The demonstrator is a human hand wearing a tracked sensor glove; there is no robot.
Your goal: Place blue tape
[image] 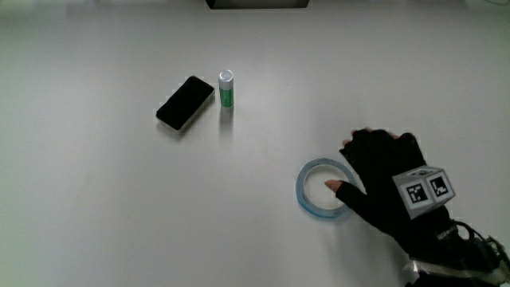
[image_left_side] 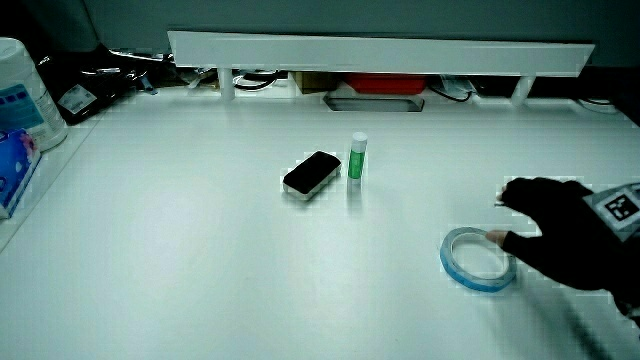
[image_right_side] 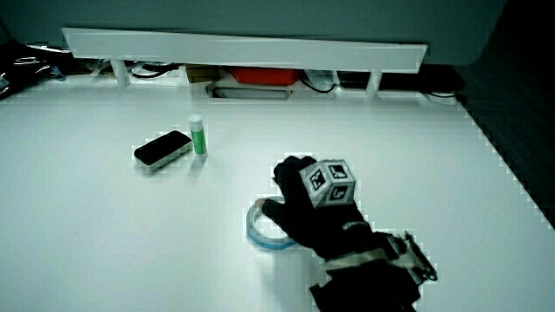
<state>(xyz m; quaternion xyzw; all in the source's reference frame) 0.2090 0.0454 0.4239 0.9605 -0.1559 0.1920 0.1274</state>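
— Where the blue tape point(image: 323, 190) lies flat on the white counter point(image: 96, 199), is anything gripping it?

— The hands, meaning the one gloved hand point(image: 388, 185), rest against the ring's rim. Its thumb point(image: 344, 190) reaches into the ring's open middle, and the fingers point(image: 362, 145) curve around the outside edge, so the rim sits pinched between them. The tape touches the counter in all three views.

— And in the side views?

— In a side view the hand point(image_left_side: 560, 240) comes in low beside the tape point(image_left_side: 478, 260), thumb tip on the ring. In a side view the patterned cube point(image_right_side: 330, 183) sits on the back of the hand point(image_right_side: 305, 210), and the tape point(image_right_side: 267, 227) shows only partly from under the palm.

— What else is on the counter?

— A black phone point(image: 185, 103) and a small green glue stick point(image: 226, 88), standing upright just beside it. Both are well apart from the tape and farther from the person. In both side views a low white partition point(image_left_side: 380, 52) runs along the counter's edge.
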